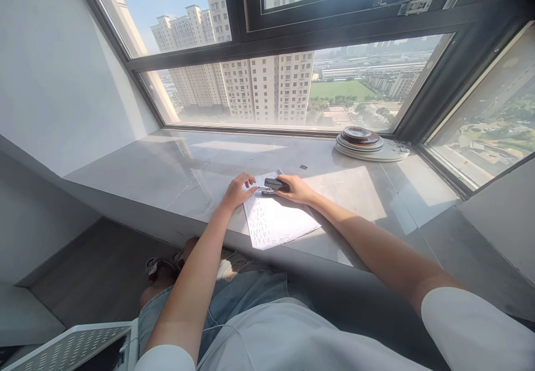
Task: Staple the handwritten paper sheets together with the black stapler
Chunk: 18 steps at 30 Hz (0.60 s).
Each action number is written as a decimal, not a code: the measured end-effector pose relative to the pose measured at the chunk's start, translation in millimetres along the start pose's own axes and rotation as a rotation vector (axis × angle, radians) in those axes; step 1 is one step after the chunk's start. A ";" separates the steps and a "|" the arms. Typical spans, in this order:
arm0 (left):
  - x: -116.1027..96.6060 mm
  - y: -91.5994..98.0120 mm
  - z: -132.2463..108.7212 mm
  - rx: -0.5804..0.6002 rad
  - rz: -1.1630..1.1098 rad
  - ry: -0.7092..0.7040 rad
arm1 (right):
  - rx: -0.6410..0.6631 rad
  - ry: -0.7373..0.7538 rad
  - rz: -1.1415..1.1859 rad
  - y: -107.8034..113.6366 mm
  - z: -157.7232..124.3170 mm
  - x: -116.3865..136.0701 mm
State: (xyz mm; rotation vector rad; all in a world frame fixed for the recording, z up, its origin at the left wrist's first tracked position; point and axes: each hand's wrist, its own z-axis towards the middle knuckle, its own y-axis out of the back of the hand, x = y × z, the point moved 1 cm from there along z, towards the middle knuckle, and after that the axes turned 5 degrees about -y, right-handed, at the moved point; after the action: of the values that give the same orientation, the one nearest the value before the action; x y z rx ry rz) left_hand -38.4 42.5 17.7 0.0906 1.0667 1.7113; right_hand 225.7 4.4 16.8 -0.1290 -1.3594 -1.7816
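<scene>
A black stapler [271,182] is in my right hand [296,188], whose fingers wrap round its rear end. Its jaws point left and stand apart, with a silver metal part showing between them. My left hand [239,191] is just beyond the stapler's front end, its fingers curved and apart; whether the thumb touches the metal part, I cannot tell. Beneath both hands lies a white sheet of paper [282,226], with rows of short dark marks along its left and lower edges. Two small dark strips [304,166], which look like staples, rest on the sill behind the stapler.
The tiled window sill [167,179] carries a stack of plates [360,143] at the back right, beside the dark window frame [418,98]. A white wall [71,70] bounds the left. A white perforated object [79,343] stands at the lower left near my legs.
</scene>
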 end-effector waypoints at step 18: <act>10.7 -6.8 -4.0 0.041 0.145 0.211 | 0.011 -0.004 -0.006 -1.2 0.6 -0.8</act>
State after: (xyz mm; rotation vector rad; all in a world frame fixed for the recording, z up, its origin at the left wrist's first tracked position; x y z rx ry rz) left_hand -40.1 48.9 6.2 0.0129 1.2774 1.8598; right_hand 225.1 5.4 15.7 -0.1230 -1.3734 -1.7801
